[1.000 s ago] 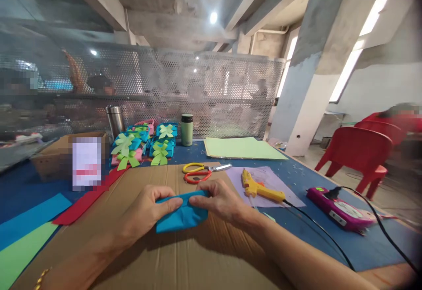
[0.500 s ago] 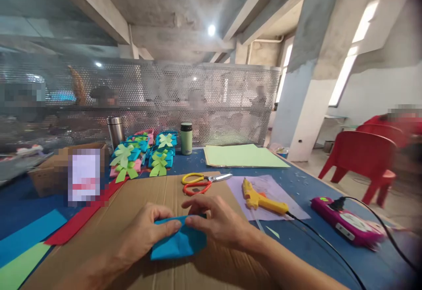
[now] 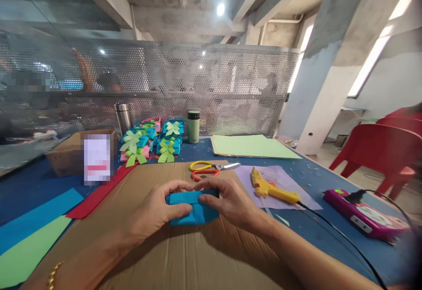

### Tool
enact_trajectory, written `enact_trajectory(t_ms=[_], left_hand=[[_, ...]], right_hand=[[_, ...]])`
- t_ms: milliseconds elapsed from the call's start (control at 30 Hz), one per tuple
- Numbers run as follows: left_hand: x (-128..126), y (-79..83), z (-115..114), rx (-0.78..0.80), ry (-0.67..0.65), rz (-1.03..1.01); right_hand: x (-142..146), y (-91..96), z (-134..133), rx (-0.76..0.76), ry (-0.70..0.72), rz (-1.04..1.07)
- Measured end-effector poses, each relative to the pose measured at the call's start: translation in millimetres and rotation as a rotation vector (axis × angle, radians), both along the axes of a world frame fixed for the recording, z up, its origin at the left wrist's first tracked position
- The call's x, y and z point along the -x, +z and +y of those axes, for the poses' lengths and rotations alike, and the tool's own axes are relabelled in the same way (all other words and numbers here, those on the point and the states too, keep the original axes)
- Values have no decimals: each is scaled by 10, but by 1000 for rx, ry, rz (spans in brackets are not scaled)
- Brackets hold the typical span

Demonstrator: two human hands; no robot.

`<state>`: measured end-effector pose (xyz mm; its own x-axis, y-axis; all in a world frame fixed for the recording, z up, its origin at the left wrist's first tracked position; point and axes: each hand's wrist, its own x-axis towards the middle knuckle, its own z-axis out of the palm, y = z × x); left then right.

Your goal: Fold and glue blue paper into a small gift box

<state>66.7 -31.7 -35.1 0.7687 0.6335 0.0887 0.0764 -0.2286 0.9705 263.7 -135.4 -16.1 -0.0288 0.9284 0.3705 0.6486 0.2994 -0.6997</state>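
Note:
A small folded blue paper box (image 3: 194, 213) is held over the brown cardboard sheet (image 3: 184, 259). My left hand (image 3: 169, 202) grips its left side, thumb on the front face and fingers curled behind the top edge. On the right side my right hand (image 3: 224, 200) holds it in the same way, thumb pressed near the upper fold. The fingertips behind the box are hidden. Just beyond my hands lie scissors (image 3: 206, 171) with yellow and red handles. A yellow glue gun (image 3: 275, 191) rests on a purple paper sheet (image 3: 305, 200) to the right.
Small blue and pink boxes with green paper bows (image 3: 166, 149) are grouped at the back, near a green bottle (image 3: 194, 127) and a steel flask (image 3: 123, 118). Green sheets (image 3: 253, 145) lie behind. A purple power strip (image 3: 362, 215) sits right; paper strips (image 3: 39, 213) and a carton (image 3: 66, 156) left.
The view has tipped down and shifted left. Both hands still hold the blue box, now turned more level with its front face showing; my left fingers have moved over its top edge.

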Motion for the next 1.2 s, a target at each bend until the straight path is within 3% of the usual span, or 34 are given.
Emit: enact_trajectory(t_ms=[167,467,733,900,1200], left_hand=[[16,7,-6,-22,23,39],[-20,-7,-43,156,66,-85],[6,27,-30,312,-31,-123],[18,77,-46,299,-79,-135],[-9,43,-42,192,14,-82]], right_hand=[[-3,-19,5,15,-10,0],[0,2,-25,2,71,44],[5,23,-58,-68,66,-178],[-20,27,-38,-90,100,-177],[-30,64,-17,-15,73,-112]])
